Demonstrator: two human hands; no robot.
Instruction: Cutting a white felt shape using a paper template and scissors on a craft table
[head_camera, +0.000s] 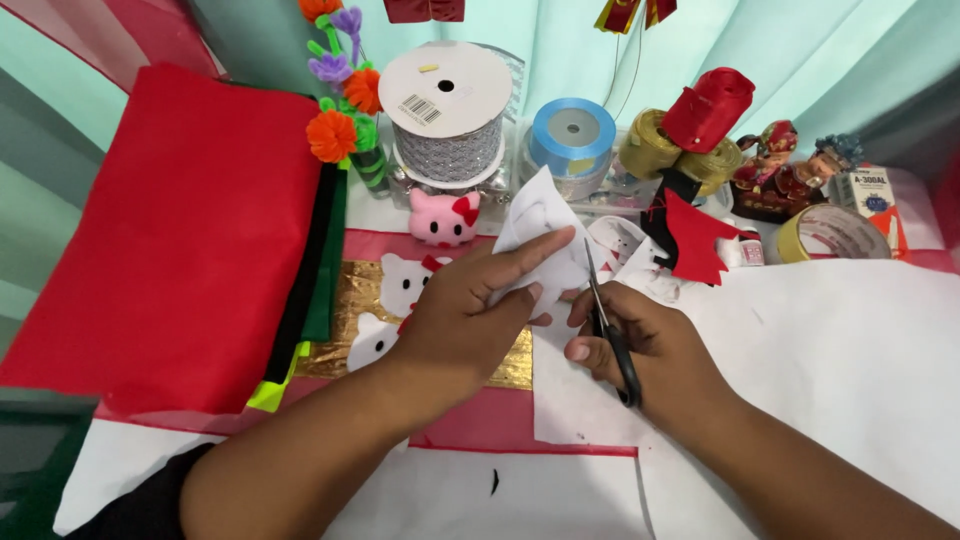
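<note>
The white piece (540, 240) pinched in the left hand (470, 310) looks like soft, matt felt or thin paper; hard to tell. The scissors (608, 330) in the right hand (650, 350) have thin metal blades and black plastic handles. The red sheet (170, 230) is matt, fuzzy felt. The gold foil (360, 290) shines, crinkled.

Felt sheet stack (190, 220) lies at table (850, 340) left, spools (447, 110) and tape rolls (572, 135) line the back edge with figurines (785, 175) back right, plush toy (443, 217) sits before the big spool, and paper piece (540, 235) and scissors (610, 320) sit centre, scissors just right of paper.
</note>
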